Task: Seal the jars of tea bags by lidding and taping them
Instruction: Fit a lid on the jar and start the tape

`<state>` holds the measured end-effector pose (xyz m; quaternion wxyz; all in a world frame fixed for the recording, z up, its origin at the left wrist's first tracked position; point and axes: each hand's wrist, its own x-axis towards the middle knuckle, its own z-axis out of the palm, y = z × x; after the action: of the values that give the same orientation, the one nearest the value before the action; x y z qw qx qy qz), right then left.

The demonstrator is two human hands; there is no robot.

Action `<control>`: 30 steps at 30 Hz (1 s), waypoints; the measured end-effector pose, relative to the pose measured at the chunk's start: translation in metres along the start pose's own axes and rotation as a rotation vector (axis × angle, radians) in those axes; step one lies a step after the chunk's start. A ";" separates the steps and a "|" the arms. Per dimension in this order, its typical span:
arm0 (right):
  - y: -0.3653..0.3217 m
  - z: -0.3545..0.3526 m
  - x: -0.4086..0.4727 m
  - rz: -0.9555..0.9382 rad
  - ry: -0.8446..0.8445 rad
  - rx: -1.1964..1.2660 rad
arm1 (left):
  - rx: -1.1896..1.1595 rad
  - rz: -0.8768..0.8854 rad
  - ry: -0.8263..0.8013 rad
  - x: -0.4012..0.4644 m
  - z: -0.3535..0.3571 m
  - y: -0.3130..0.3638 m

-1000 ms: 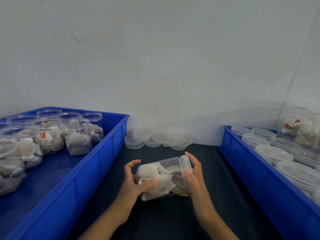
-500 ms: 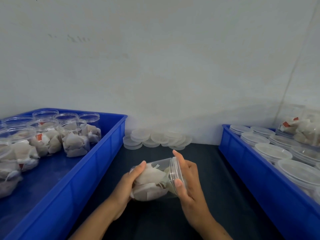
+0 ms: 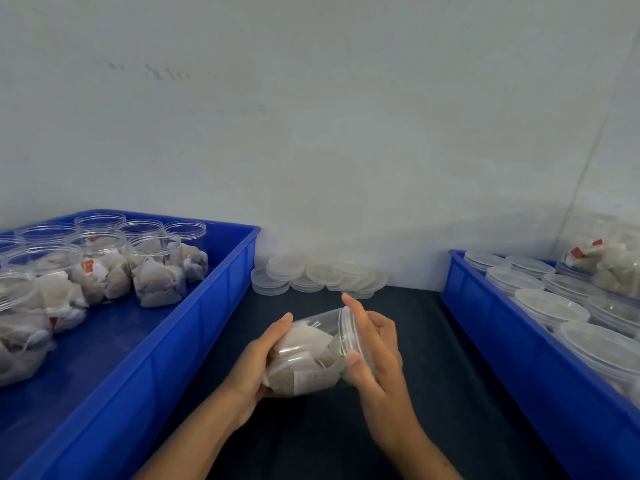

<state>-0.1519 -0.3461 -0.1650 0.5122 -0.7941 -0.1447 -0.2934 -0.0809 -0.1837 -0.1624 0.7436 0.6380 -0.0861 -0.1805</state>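
Note:
A clear plastic jar full of white tea bags lies on its side between my hands, above the dark table. My left hand wraps around the jar's base end. My right hand grips the clear lid on the jar's mouth, with the thumb on the near rim and the fingers over the top. No tape is visible.
A blue bin on the left holds several open jars of tea bags. A blue bin on the right holds several lidded jars. Loose clear lids are piled at the wall. The dark table lies between the bins.
The jar has dropped lower and nearer to me. My right hand has shifted around the lid, and my left hand has slid under the base.

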 end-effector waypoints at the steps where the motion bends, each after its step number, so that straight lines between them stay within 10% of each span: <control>1: -0.001 0.001 0.000 0.047 0.010 0.028 | 0.007 0.038 0.030 -0.002 0.003 -0.001; 11: -0.001 -0.003 0.000 0.335 0.071 0.290 | 0.089 0.346 0.092 -0.010 0.021 -0.016; 22: -0.004 -0.014 0.002 0.051 0.027 0.150 | -0.124 0.069 -0.184 -0.012 0.015 -0.013; 30: -0.009 -0.012 0.014 0.404 0.113 0.351 | 0.156 0.443 -0.003 -0.015 0.024 -0.017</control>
<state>-0.1497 -0.3541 -0.1462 0.6973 -0.6884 -0.0032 -0.1997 -0.1064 -0.2025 -0.1732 0.7133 0.6589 -0.2389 -0.0064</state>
